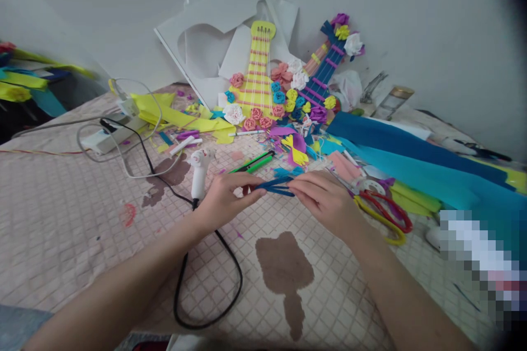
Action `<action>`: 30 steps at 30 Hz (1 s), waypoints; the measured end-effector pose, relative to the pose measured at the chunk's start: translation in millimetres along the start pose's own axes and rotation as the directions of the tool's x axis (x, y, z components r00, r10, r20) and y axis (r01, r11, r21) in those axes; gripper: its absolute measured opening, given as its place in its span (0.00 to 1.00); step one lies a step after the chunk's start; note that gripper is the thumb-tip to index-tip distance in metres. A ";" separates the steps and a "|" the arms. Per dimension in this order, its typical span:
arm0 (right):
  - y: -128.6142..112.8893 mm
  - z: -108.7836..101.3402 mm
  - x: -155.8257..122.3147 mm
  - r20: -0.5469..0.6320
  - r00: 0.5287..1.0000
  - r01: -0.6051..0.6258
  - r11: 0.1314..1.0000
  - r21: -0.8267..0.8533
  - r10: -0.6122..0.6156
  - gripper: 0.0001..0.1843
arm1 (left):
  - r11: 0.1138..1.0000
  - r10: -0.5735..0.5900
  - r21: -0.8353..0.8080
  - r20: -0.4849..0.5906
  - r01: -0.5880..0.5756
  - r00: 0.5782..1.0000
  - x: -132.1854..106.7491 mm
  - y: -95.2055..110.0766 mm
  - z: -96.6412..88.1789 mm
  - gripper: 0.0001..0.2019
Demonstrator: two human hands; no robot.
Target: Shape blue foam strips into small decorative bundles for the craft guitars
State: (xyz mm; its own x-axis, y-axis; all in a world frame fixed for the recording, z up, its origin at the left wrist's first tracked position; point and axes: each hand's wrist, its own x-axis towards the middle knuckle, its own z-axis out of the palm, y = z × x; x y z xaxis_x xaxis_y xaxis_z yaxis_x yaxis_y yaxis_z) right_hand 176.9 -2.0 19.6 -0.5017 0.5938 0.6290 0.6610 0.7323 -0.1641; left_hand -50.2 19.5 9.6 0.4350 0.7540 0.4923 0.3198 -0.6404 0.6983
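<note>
My left hand (pixel 224 200) and my right hand (pixel 325 200) meet over the quilted pink surface (pixel 61 230). Both pinch a thin blue foam strip (pixel 275 186) stretched between them, fingers closed on its ends. A white glue gun (pixel 200 170) lies just left of my left hand, its black cord (pixel 206 307) looping toward me. A green-handled tool (pixel 253 163) lies just beyond the strip.
Two foam guitars, yellow (pixel 259 74) and blue (pixel 327 66), decked with paper flowers, lean against the wall with white cut-out boards (pixel 206 22). Blue foam sheets (pixel 411 167) lie right. Red and yellow scissors (pixel 389 219) sit beside my right hand. A power strip (pixel 109 137) lies at left.
</note>
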 end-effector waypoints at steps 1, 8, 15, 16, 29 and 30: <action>-1.1 0.4 0.3 -0.002 1.000 0.000 1.000 0.007 0.000 0.10 | 1.000 0.003 0.006 0.005 -0.003 1.000 -0.4 0.0 0.3 0.06; -5.2 3.0 1.1 -0.030 0.999 -0.011 1.000 0.011 0.011 0.09 | 0.999 0.003 0.034 0.031 -0.004 1.000 -0.8 4.3 1.5 0.05; -11.0 2.5 4.4 -0.152 0.974 -0.126 0.961 0.247 0.167 0.11 | 0.998 -0.036 -0.045 -0.075 0.032 0.997 -0.5 5.4 2.5 0.07; -11.3 2.9 4.4 -0.170 0.965 -0.149 0.953 0.262 0.198 0.12 | 0.997 -0.048 -0.067 -0.090 0.042 0.995 -0.7 5.3 2.7 0.07; -15.8 9.2 4.0 -0.229 0.922 -0.233 0.918 0.320 0.313 0.06 | 0.994 -0.090 -0.070 -0.049 0.086 0.995 -2.0 3.1 1.6 0.08; -15.9 9.0 4.2 -0.226 0.922 -0.235 0.920 0.315 0.313 0.06 | 0.994 -0.086 -0.068 -0.048 0.082 0.995 -1.9 3.2 1.7 0.08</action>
State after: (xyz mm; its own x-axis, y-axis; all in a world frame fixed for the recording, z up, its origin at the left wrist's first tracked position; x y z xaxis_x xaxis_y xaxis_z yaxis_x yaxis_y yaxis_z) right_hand 159.3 -8.1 18.0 -0.1294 0.7016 0.7007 0.5501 0.6387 -0.5380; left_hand -48.6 15.8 10.0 0.3652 0.8122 0.4549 0.2967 -0.5648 0.7701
